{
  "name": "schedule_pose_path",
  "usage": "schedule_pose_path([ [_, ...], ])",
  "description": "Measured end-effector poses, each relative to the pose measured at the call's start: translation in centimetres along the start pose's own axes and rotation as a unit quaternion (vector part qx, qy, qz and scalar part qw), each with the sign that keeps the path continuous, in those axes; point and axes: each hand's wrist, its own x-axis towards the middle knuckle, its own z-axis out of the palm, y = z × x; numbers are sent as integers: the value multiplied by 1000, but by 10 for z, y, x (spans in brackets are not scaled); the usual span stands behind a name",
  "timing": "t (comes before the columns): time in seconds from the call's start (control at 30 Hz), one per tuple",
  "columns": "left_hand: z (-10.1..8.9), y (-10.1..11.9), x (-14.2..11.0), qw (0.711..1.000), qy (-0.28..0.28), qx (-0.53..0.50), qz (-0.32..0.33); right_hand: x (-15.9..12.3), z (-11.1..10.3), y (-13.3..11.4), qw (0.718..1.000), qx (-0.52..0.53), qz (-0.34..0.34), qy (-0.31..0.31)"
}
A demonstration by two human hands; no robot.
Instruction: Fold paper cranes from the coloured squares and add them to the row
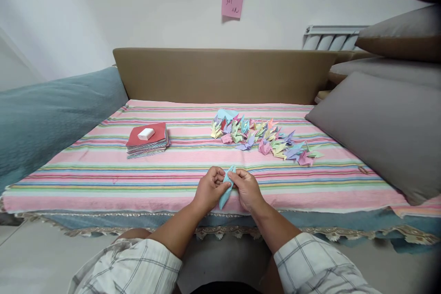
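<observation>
A light-blue piece of folded paper (pixel 225 195), long and narrow with pointed ends, is held up above the near edge of the striped cloth. My left hand (pixel 211 188) grips its left side, thumb laid across the front. On the other side my right hand (pixel 246 188) pinches the upper part between thumb and fingers. Beyond my hands lie many folded paper cranes (pixel 265 147) in pastel colours, spread in a loose band. To the left sits a stack of square paper (pixel 148 147), red on top, with a small white block (pixel 146 134) resting on it.
The striped cloth (pixel 86 188) covers a sofa seat with a brown backrest (pixel 220 76). A blue-covered armrest (pixel 58 110) bounds the left, and grey cushions (pixel 386 124) pile up at the right. A pink note (pixel 232 2) sticks to the wall.
</observation>
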Motion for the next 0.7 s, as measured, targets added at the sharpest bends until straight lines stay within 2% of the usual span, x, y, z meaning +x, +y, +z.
schedule_pose_path([
  [0.17,0,4,0,999,-15,-17,-25,2,0,-3,1000,-9,8,-12],
  [0.33,0,5,0,998,-45,-25,-41,3,0,-5,1000,-13,-2,21],
  [0.4,0,4,1,996,-50,-50,-59,3,-2,-6,1000,-17,11,4],
  [0.53,0,6,1,995,-40,-67,-66,4,-6,-6,993,-81,41,-76],
  [0.63,0,7,0,998,-24,-38,-50,4,-7,-6,989,-123,34,-71],
  [0.7,1,7,1,996,-29,-54,-57,4,-6,-8,992,-106,40,-57],
])
